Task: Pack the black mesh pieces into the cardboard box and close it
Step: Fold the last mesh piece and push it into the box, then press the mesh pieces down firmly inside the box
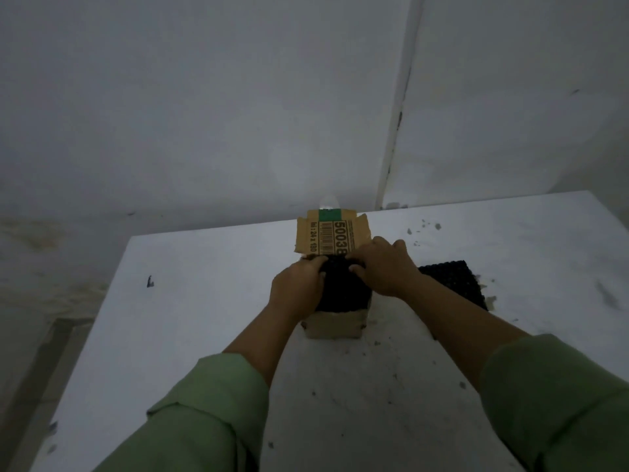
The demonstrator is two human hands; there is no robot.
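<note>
Pressing down at the centre of the frame, both hands sit on the black mesh pieces (343,291) that fill the open cardboard box (335,327). The left hand (299,287) lies over the left edge of the mesh, its fingers (318,267) curled down onto the dark top layer and gripping it. The right hand (384,267) comes in from the right, its fingers (357,264) bent and pinching the far side of the same layer, close to the left fingertips. How deep either set of fingers reaches into the box cannot be told, as the mesh is very dark.

The box stands on the white desk (211,301), just above the middle of the picture. Its far flap (332,235) stands up behind the hands, showing a barcode, large printed digits and a green band along its upper edge. The near wall of the box is plain brown.

To the right of the box, partly behind the right forearm, 1 more black mesh piece (459,284) lies flat on the desk, apart from the box. Dark specks and crumbs are scattered over the desk around it and below the box. Both arms wear light green sleeves (204,413), which fill the lower corners of the frame. Pale walls rise behind the desk.
</note>
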